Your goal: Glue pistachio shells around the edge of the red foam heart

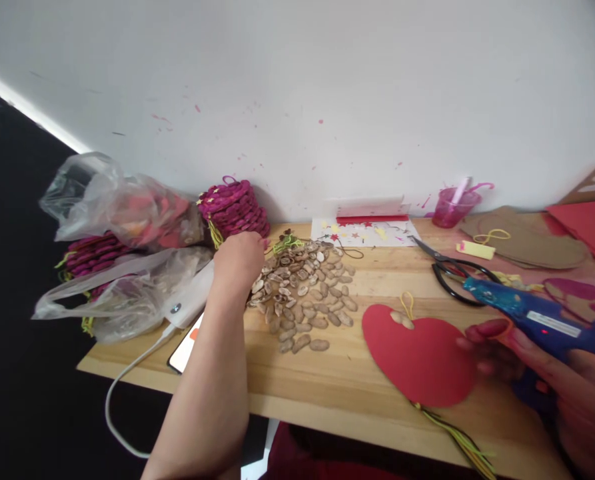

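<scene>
My left hand is at the left edge of a pile of peanut shells, back towards me. Its fingers look curled in, mostly hidden behind the hand, so whatever they may hold does not show. At the right, my right hand is wrapped round a blue glue gun, which points left. The right fingertips come close to the right edge of a red heart-shaped card. A couple of peanut shells sit at the card's top notch, beside a yellow loop. A green and black tassel hangs from its lower tip.
Black scissors lie beyond the glue gun. Behind stand a pink cup and a star-strewn white sheet. Plastic bags, purple braided coils, a white power bank with a cable, and a phone are left.
</scene>
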The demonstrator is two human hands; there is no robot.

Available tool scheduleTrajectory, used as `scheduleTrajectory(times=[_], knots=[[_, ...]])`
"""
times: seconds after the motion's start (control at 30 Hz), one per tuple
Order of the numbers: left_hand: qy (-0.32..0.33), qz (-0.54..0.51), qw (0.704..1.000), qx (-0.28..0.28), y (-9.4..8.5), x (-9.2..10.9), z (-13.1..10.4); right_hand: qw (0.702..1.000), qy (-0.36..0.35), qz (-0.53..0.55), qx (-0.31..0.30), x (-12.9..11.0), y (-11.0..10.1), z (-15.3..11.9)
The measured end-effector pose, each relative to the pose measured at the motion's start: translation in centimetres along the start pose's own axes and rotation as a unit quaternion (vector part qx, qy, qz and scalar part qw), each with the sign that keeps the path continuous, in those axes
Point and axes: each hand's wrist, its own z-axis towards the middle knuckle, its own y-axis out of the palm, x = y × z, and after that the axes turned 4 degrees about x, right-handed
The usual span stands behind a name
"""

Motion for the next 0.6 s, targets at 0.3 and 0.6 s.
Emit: scheduleTrajectory(times=[0.3, 0.6], knots=[[0.144, -0.124, 0.982, -0.022, 3.7, 1.5, 0.9, 1.000, 0.022, 0.007, 0.009, -1.2, 0.6, -0.5], [0.079, -0.060, 0.993, -0.065, 1.6, -1.9, 0.8, 1.000, 0.004, 0.016, 0.000, -0.4, 0.1, -0.4]])
